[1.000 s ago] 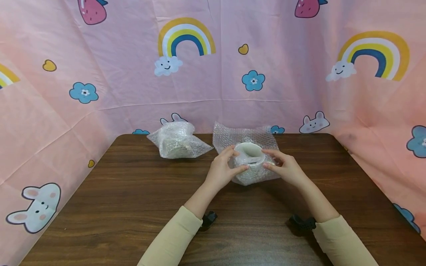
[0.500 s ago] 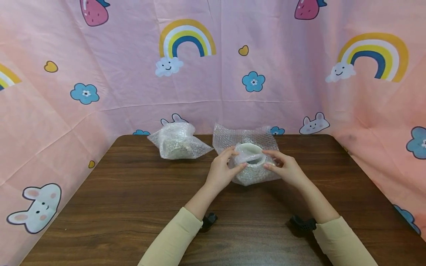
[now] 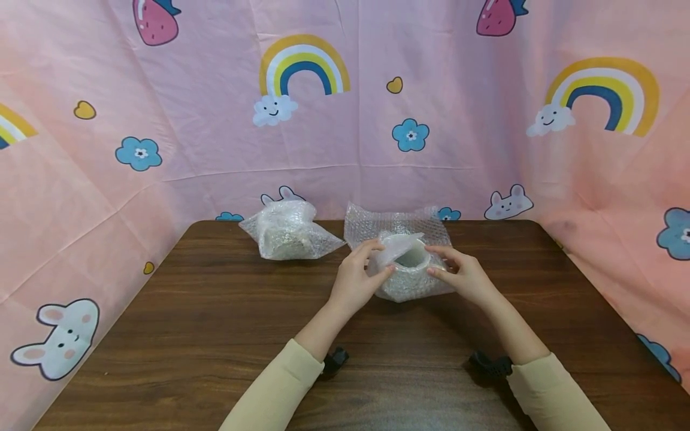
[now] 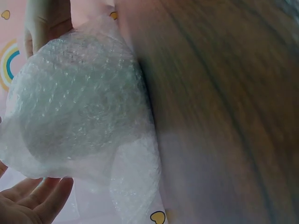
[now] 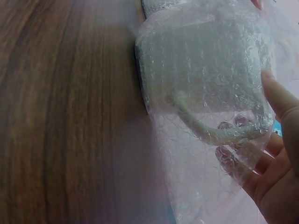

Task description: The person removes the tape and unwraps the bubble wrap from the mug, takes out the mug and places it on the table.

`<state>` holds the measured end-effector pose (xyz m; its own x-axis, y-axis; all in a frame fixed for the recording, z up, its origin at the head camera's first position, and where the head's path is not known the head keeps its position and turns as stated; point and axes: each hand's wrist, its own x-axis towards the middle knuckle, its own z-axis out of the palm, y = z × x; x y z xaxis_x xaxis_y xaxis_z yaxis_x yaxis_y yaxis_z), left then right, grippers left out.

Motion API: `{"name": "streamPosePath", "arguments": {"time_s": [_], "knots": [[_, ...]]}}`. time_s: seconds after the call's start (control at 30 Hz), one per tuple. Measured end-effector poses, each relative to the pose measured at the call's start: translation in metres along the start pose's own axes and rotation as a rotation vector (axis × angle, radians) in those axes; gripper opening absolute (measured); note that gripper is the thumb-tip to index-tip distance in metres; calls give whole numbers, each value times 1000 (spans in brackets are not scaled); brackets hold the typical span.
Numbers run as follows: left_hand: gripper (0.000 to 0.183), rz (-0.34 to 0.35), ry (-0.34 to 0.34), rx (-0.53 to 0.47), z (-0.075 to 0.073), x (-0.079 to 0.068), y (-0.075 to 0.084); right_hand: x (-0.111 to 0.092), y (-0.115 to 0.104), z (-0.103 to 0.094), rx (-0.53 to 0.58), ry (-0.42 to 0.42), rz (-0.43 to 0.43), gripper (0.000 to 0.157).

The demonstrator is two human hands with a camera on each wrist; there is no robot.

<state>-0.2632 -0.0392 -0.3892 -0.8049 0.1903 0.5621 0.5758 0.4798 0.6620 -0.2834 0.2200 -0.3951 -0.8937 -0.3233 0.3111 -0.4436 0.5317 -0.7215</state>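
A whitish mug stands upright, wrapped in bubble wrap, with its round mouth uncovered. Through the plastic in the right wrist view its curved handle shows. My left hand holds the mug's left side, thumb at the front of the rim and fingers further back. On the opposite side my right hand grips near the rim, its thumb in front. A loose flap of clear wrap slants up over the left part of the mouth. The wrap hides most of the mug's wall.
Another bubble-wrapped bundle lies to the left near the back edge of the brown wooden table. Behind the mug, a sheet of bubble wrap stands up before the pink patterned curtain.
The plastic flap has lifted from inside the mug's mouth and swung left, so more of the opening shows. Both hands stay nearly in place. The head view has tilted up slightly.
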Motion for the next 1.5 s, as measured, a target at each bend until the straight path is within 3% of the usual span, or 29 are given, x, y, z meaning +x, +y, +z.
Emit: {"name": "streamPosePath", "arguments": {"time_s": [0.73,1.13,1.3,1.5], "knots": [[51,-33,-2,20,-18,-6,-4,-1,-2,1,24,-7,18,49],[59,-148,-51,-9,-32,-12,-8,-1,-4,1,19,-10,11,51],[84,-179,-77,-54,-37,-13,-14,-1,-3,1,21,-12,15,52],[115,-295,-146,-161,-46,-13,-19,-1,-3,1,21,-11,22,52]]}}
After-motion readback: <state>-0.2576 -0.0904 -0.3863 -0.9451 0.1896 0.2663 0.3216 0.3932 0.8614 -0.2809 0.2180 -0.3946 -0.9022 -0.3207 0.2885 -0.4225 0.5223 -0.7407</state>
